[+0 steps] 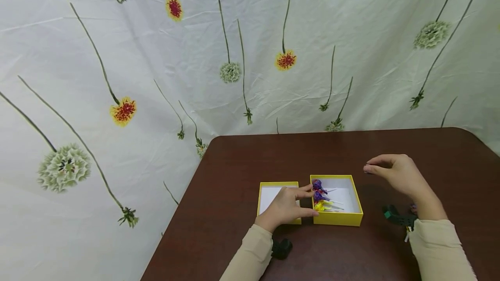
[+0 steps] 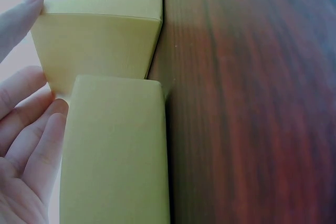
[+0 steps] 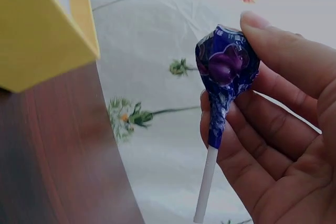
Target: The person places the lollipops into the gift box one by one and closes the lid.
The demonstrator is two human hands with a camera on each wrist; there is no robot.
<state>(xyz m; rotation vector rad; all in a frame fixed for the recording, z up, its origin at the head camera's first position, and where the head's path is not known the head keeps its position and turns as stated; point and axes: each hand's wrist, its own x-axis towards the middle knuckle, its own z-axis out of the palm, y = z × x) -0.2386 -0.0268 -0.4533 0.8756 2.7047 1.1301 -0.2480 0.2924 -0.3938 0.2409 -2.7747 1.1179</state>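
My right hand is raised to the right of the yellow box, pinching a lollipop by its wrapped head. That lollipop has a shiny dark blue wrapper with a purple pattern, and its white stick points down in the right wrist view. My left hand rests against the left side of the box, thumb at the front corner and fingers extended along the rim. Inside the box, purple-wrapped lollipops and a yellow-wrapped lollipop lie along the left wall, sticks pointing right.
A shallower yellow box part with a white inside lies left of the box, partly under my left hand. A purple wrapped piece shows on the table beside my right wrist. Behind the dark brown table hangs a flower-printed cloth.
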